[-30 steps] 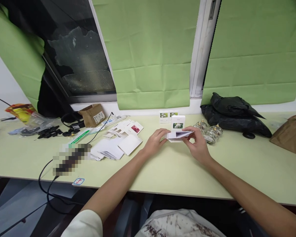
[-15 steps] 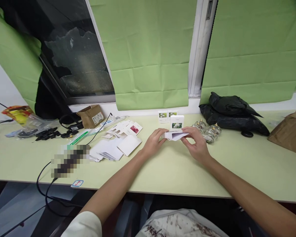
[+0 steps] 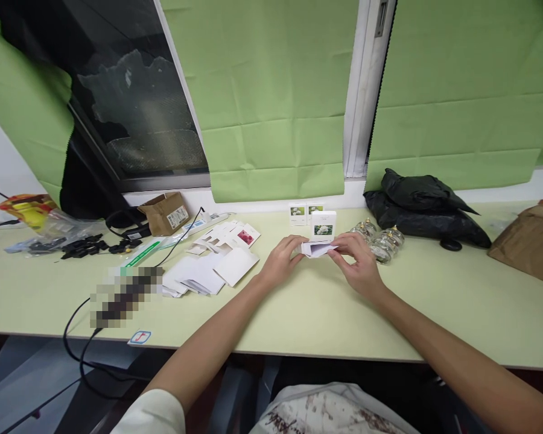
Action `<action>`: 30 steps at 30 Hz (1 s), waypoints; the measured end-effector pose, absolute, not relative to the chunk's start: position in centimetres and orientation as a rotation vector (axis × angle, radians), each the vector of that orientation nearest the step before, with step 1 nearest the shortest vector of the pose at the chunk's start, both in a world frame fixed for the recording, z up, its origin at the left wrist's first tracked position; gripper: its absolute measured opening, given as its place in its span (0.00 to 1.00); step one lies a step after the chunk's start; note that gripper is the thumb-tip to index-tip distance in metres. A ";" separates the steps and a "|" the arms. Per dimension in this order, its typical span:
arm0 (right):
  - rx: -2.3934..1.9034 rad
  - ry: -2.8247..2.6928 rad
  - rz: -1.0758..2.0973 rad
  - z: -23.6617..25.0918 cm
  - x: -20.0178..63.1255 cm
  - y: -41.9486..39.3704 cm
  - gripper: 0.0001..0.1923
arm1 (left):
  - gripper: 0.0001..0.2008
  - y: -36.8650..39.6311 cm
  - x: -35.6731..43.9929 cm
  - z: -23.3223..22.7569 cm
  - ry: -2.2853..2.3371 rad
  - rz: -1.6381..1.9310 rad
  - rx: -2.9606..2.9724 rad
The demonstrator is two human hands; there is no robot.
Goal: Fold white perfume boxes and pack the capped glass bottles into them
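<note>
from where i stand, taking the seated person as the middle of the clock, a small white carton (image 3: 317,249) is held at twelve o'clock, its open end turned toward the person; i can see a shadowed mouth but not how deep it goes or whether anything sits inside. just beyond it stands an upright flower-print box (image 3: 323,222), with two similar boxes (image 3: 297,213) farther back. at eleven, a brown cardboard box (image 3: 165,214) has its top flaps open, contents out of my sight. at ten, a clear plastic bag (image 3: 66,226) lies near some black parts (image 3: 84,246). between twelve and one, glassy round ornaments (image 3: 382,241) sit in what looks like clear packing.

the left hand (image 3: 280,260) pinches the carton's nine o'clock end, fingers and thumb close together. the right hand (image 3: 356,262) grips the three o'clock end, its hold just as narrow.

the upright box's foot is hidden behind the carton. at one, black bags (image 3: 420,208) conceal whatever they hold; near two, a brown paper bag (image 3: 531,244) is cut off at the edge. at ten, something dark is blurred into squares. the loose white cartons (image 3: 203,271) at eleven overlap too much to count.
</note>
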State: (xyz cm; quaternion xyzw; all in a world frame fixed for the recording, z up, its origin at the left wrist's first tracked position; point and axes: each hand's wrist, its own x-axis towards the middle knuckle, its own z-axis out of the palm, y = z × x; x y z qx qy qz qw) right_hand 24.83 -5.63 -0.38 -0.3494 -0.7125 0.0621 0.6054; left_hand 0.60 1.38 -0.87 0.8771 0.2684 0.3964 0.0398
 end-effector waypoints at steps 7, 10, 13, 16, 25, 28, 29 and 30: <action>-0.847 -1.684 0.171 -0.7 24.8 -5.3 0.05 | 0.22 1.3 0.7 -0.9 0.826 1.220 2.698; -0.831 -1.743 0.150 -0.7 24.9 -5.2 0.04 | 0.23 1.3 0.7 -0.9 0.832 1.229 2.702; -0.811 -1.761 0.148 -0.6 24.8 -5.2 0.05 | 0.23 1.3 0.6 -0.9 0.835 1.228 2.698; -0.813 -1.783 0.127 -0.6 24.8 -5.3 0.08 | 0.23 1.2 0.7 -0.8 0.832 1.215 2.686; -0.870 -1.857 0.079 -0.9 24.7 -5.5 0.14 | 0.22 1.1 0.7 -0.9 0.810 1.218 2.656; -0.890 -1.914 0.003 -1.0 24.8 -5.4 0.15 | 0.22 1.1 0.7 -0.9 0.809 1.220 2.645; -0.890 -1.928 -0.026 -1.1 24.8 -5.3 0.15 | 0.22 1.1 0.7 -0.9 0.813 1.221 2.642; -0.891 -1.938 -0.054 -1.1 24.8 -5.2 0.15 | 0.22 1.1 0.6 -0.9 0.817 1.224 2.639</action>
